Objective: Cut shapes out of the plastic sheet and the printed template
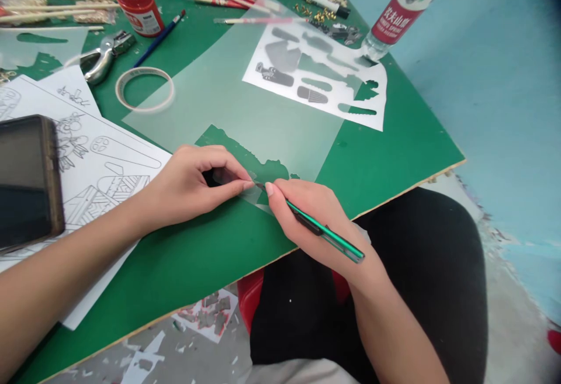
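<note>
Currently, L hand (195, 179) has thumb & index pinched, apparently on a clear plastic bit (250, 196); translucent plastic sheet (210, 86) lies just beyond both hands; green pen-shaped tool (326, 232), tip btwn hands, long axis slanting back down-right, is gripped in curled R hand (315, 203).

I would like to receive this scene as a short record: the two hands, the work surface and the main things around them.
Right hand: grips a green pen-like tool
Left hand: thumb and forefinger pinched near the tool's tip
Work surface: green table
Before the hands: translucent sheet with a jagged gap
Right rear: white cut-out sheet, water bottle
Left side: phone on printed drawings
Left rear: tape roll, open red pot
</note>
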Demonstrator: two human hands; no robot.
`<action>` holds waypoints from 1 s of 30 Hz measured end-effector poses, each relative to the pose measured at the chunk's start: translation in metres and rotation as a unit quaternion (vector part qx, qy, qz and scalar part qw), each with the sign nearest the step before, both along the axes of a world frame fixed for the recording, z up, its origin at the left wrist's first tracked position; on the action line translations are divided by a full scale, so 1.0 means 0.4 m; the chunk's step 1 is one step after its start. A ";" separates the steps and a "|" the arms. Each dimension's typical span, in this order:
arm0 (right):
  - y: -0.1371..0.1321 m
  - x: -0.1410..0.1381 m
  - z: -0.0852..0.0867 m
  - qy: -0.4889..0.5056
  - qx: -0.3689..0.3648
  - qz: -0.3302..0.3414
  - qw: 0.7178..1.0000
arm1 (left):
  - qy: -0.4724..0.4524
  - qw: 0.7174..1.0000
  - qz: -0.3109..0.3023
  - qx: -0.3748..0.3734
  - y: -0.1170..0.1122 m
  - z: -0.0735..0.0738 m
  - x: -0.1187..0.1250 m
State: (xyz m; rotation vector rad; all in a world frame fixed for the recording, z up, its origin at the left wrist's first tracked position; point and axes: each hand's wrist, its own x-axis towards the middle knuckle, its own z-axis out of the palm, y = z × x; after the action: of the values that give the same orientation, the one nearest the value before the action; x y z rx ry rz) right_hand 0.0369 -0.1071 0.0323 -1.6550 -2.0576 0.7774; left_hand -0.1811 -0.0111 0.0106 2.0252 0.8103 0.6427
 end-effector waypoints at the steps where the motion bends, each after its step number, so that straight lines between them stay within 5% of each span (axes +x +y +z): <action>1: 0.001 0.000 0.000 0.000 -0.001 0.001 1.000 | 0.000 1.000 0.000 0.001 0.000 0.000 0.000; 30: 0.005 0.006 -0.003 -0.019 0.008 0.020 1.000 | 0.002 1.000 0.003 0.004 0.001 -0.002 -0.001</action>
State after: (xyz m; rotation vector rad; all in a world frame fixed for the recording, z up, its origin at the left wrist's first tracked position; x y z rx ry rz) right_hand 0.0393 -0.1050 0.0311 -1.6381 -2.1238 0.7462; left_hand -0.1816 -0.0107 0.0099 2.0338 0.8169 0.6463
